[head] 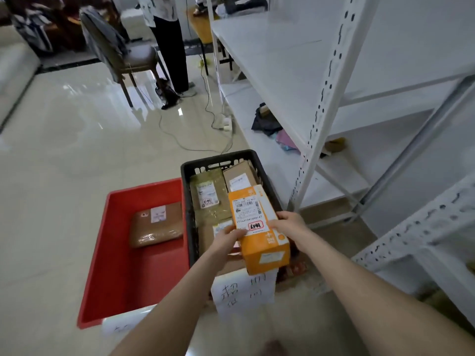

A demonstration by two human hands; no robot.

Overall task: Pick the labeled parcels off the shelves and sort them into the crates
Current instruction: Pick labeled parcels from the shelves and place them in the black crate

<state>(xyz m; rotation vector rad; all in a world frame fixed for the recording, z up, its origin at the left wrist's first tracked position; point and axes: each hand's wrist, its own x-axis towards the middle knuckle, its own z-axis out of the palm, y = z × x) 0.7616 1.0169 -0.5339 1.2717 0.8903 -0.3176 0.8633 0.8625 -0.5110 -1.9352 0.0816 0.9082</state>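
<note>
Seen from the head camera, at lower centre of the frame, the left hand [226, 238] and right hand [289, 223] each grip one long side of an orange box [257, 227]. They hold it above the black crate [186, 170], right of the red crate [144, 186]. The box is probably light, stiff cardboard, and its edges offer the surest hold.

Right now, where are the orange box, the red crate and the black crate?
orange box [248, 214]: head view, its white label.
red crate [144, 273]: head view, its bare bottom.
black crate [187, 201]: head view, its left wall.
</note>
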